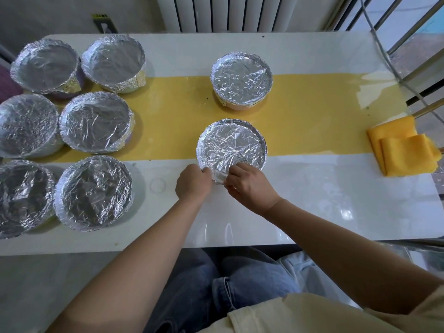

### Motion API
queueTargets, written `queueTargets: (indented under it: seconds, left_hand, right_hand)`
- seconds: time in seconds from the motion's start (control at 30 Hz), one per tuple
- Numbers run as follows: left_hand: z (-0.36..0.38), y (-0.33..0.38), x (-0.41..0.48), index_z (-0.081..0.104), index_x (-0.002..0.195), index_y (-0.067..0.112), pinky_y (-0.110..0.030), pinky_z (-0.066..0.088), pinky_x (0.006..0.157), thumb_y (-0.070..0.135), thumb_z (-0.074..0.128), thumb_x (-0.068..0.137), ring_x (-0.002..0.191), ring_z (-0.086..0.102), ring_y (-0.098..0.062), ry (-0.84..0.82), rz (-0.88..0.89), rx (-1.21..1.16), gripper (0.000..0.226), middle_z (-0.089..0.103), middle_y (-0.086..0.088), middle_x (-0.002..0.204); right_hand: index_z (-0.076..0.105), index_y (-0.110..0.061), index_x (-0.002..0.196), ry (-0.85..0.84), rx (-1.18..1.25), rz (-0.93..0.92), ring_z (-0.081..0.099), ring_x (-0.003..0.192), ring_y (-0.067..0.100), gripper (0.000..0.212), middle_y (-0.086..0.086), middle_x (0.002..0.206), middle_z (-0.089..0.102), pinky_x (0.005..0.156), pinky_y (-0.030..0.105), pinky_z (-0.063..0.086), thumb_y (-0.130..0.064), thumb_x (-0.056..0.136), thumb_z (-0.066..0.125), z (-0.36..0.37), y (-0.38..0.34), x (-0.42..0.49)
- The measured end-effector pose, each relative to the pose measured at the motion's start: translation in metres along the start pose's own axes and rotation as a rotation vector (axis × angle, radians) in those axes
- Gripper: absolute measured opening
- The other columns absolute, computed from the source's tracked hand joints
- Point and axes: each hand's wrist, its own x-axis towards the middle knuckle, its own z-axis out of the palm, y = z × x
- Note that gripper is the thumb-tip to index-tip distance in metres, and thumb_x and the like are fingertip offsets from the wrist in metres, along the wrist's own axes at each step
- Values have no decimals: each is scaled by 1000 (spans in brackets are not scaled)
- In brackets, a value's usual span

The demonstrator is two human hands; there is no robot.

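1. Foil-wrapped in crinkled silver, our round bowl (231,147) sits on the near edge of the yellow stripe (312,121).
2. Our left hand (193,182) and right hand (247,186) both pinch its near rim.
3. We should crimp downward gently, avoiding tears.

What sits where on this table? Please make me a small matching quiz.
Things:
1. folded yellow cloth
2. six grouped foil-covered round bowls
3. nearer middle foil-covered round bowl
4. white ribbed radiator

Places:
a. behind the white table
b. table's left side
c. table's right edge
d. pinched by left hand and right hand

Pairs: 1-c, 2-b, 3-d, 4-a
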Motion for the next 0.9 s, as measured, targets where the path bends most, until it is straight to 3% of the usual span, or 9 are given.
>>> queueTargets:
  seconds: [0.07, 0.17, 0.33, 0.5, 0.63, 0.7, 0.77, 0.83, 0.9]
  left_hand:
    - [1, 2, 3, 62, 86, 2, -30, 39, 60, 25, 40, 91, 80, 64, -33, 27, 13, 14, 32, 71, -12, 84]
    - [-1, 6, 6, 60, 80, 6, -33, 47, 66, 27, 39, 91, 81, 67, -33, 5, 20, -8, 31, 70, -11, 84]
    - [-1, 5, -1, 61, 76, 11, -39, 55, 81, 57, 44, 84, 79, 69, -32, -65, -31, -52, 50, 70, -8, 83]
    - [10, 5, -7, 64, 89, 8, -44, 56, 85, 35, 41, 82, 80, 70, -34, -122, -62, -117, 36, 73, -10, 81]
    - [7, 7, -1, 61, 99, 4, -43, 56, 87, 18, 41, 89, 76, 73, -32, -173, -86, -171, 26, 73, -13, 77]
    - [0, 11, 2, 60, 103, 3, -39, 55, 81, 12, 40, 91, 71, 73, -31, -211, -93, -227, 25, 72, -13, 77]
    - [-8, 14, 4, 59, 101, 4, -33, 51, 67, 9, 38, 93, 66, 71, -30, -249, -96, -250, 23, 70, -13, 74]
    - [-12, 14, 6, 57, 96, 6, -29, 44, 62, 9, 37, 95, 66, 71, -29, -275, -93, -246, 20, 70, -14, 75]
    - [-14, 13, 6, 55, 93, 7, -27, 42, 60, 10, 37, 95, 62, 71, -25, -284, -97, -249, 18, 71, -13, 76]
  right_hand:
    - [56, -7, 60, -5, 3, 14, 49, 60, 28, 22, 8, 66, 51, 52, 35, 41, -1, 81, 60, 2, -1, 0]
    - [56, -7, 61, 9, 9, 32, 50, 60, 29, 20, 8, 66, 52, 51, 35, 42, -2, 80, 59, 1, -1, 2]
    - [57, -7, 61, 31, 0, 11, 48, 57, 29, 21, 8, 64, 50, 50, 34, 39, 0, 79, 65, 0, -2, 7]
    - [62, -7, 63, 20, 9, -6, 49, 57, 28, 16, 8, 64, 51, 50, 32, 37, 2, 73, 72, 3, -3, 8]
    - [65, -7, 69, 8, 24, 3, 52, 62, 29, 12, 8, 68, 53, 54, 35, 41, -9, 81, 67, 4, -4, 10]
    - [67, -7, 77, -13, 25, -16, 53, 66, 29, 11, 8, 72, 56, 60, 35, 40, -17, 81, 65, 0, -2, 8]
    - [68, -7, 83, -44, 1, -18, 55, 71, 30, 18, 8, 77, 57, 65, 34, 39, -21, 75, 75, -7, 4, 3]
    - [67, -8, 80, -51, -12, -23, 54, 72, 29, 19, 7, 78, 57, 66, 33, 37, -19, 72, 80, -13, 11, -2]
    - [64, -10, 72, -32, -23, -36, 53, 67, 28, 12, 6, 73, 56, 63, 33, 35, -18, 80, 68, -15, 14, -4]
